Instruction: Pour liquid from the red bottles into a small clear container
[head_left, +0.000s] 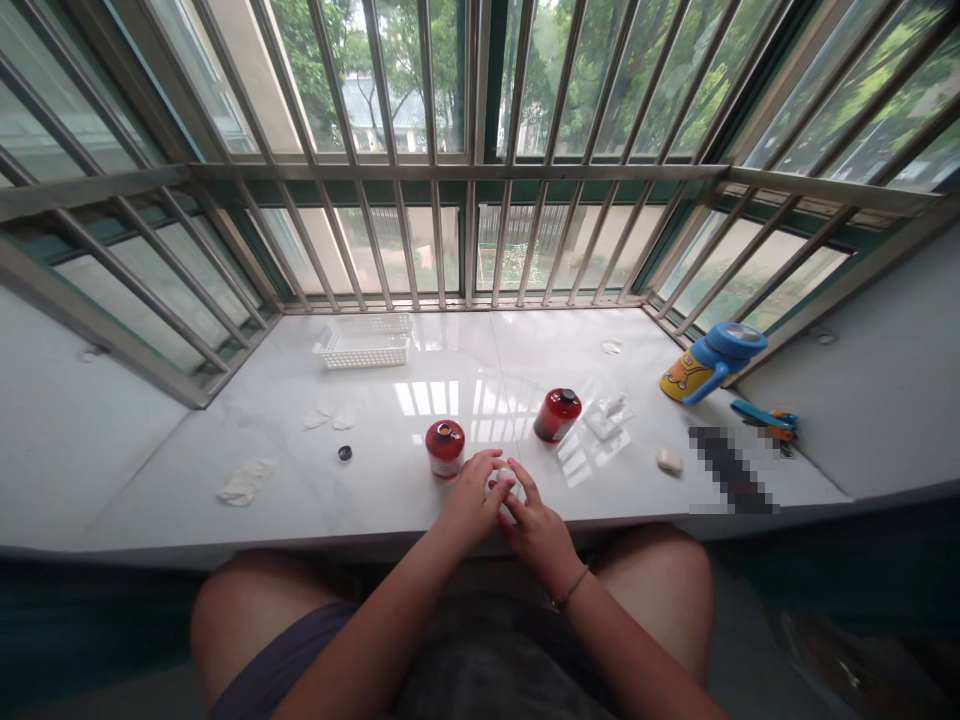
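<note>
My left hand and my right hand meet at the front edge of a white marble sill. Both are closed round a small white object that I cannot name. Just behind my left hand stands a small red bottle with its top open. Its black cap lies to the left on the sill. A second red bottle with a black cap on stands further back to the right.
A white plastic basket sits at the back left. White pads lie at the left. A blue and yellow cup lies at the right, near a white lump and a clear wrapper. Metal window bars enclose the sill.
</note>
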